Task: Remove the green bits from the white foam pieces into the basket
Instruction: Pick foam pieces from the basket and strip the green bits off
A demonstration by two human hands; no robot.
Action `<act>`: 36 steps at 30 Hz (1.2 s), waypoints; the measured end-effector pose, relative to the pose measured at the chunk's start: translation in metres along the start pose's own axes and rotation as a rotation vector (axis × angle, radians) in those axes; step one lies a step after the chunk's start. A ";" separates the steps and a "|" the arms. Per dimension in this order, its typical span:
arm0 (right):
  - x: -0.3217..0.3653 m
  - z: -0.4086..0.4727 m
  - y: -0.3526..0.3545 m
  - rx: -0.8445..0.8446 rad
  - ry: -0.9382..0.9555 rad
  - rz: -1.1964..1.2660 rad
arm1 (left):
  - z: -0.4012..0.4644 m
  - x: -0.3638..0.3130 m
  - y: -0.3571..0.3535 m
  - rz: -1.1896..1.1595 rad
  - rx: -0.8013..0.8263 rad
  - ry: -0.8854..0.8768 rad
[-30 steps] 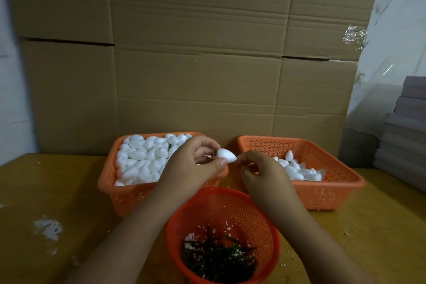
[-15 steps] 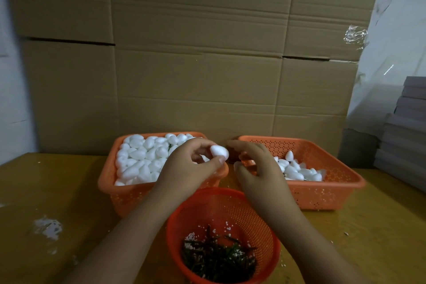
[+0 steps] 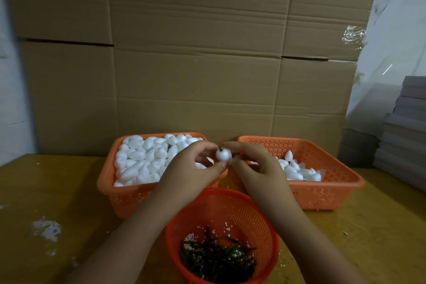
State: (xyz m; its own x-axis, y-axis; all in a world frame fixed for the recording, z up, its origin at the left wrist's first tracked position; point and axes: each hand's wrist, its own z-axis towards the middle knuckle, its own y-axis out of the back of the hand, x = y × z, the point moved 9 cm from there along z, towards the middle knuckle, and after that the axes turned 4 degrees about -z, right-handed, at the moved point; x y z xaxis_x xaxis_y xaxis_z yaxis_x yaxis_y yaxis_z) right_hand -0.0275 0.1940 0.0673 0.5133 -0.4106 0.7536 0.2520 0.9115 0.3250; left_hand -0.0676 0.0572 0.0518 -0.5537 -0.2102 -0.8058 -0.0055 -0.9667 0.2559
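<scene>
My left hand (image 3: 196,168) pinches a white foam piece (image 3: 223,154) between thumb and fingers, above the gap between two orange trays. A small dark green bit (image 3: 220,149) sticks out of its top. My right hand (image 3: 255,166) meets it from the right, its index fingertip at the green bit; the thumb sits under the foam. Below both hands stands a round red basket (image 3: 260,221) holding a heap of green bits (image 3: 219,258) and white crumbs.
The left orange tray (image 3: 108,182) is piled with white foam pieces (image 3: 147,159). The right orange tray (image 3: 334,189) holds a few foam pieces (image 3: 297,170). Cardboard boxes (image 3: 196,64) wall off the back. Grey stacked sheets (image 3: 408,131) sit at right. White residue (image 3: 46,229) marks the wooden table.
The foam piece has been turned in my left hand so its green bit points up. My right hand has closed in from the right and now touches it.
</scene>
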 end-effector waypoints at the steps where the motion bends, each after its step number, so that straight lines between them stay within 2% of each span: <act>1: 0.000 0.000 -0.003 0.012 0.003 -0.005 | 0.000 0.001 -0.001 0.022 0.002 0.002; 4: -0.003 -0.001 -0.007 0.028 0.015 -0.070 | 0.000 0.005 -0.004 0.092 0.026 0.031; 9: -0.014 0.003 0.015 -0.106 -0.036 -0.073 | -0.001 0.002 -0.004 0.189 0.034 -0.001; 15: -0.041 0.010 0.047 -0.227 -0.140 -0.274 | 0.001 0.013 0.019 0.464 -0.058 0.019; 18: -0.056 0.012 0.063 -0.276 -0.179 -0.333 | 0.002 0.025 0.034 0.667 -0.071 0.077; 24: -0.062 0.012 0.063 -0.280 -0.191 -0.389 | 0.002 0.053 0.048 0.861 0.001 0.245; 26: -0.053 0.011 0.044 -0.186 -0.144 -0.395 | 0.000 0.061 0.047 0.885 0.047 0.307; 28: -0.043 0.007 0.017 -0.020 -0.105 -0.435 | -0.001 0.066 0.042 0.920 0.105 0.337; 33: -0.025 -0.030 -0.068 0.583 0.059 -0.508 | -0.003 0.068 0.038 0.970 0.167 0.324; 36: -0.025 -0.056 -0.097 0.845 0.121 -0.535 | -0.004 0.071 0.032 1.047 0.250 0.288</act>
State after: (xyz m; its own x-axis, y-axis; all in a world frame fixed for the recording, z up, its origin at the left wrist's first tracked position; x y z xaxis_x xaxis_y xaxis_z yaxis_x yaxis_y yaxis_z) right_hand -0.0181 0.1146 -0.0149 0.5943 -0.7276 0.3426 -0.1666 0.3053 0.9376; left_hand -0.1033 0.0104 0.0007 -0.1696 -0.9619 -0.2145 0.1656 -0.2424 0.9559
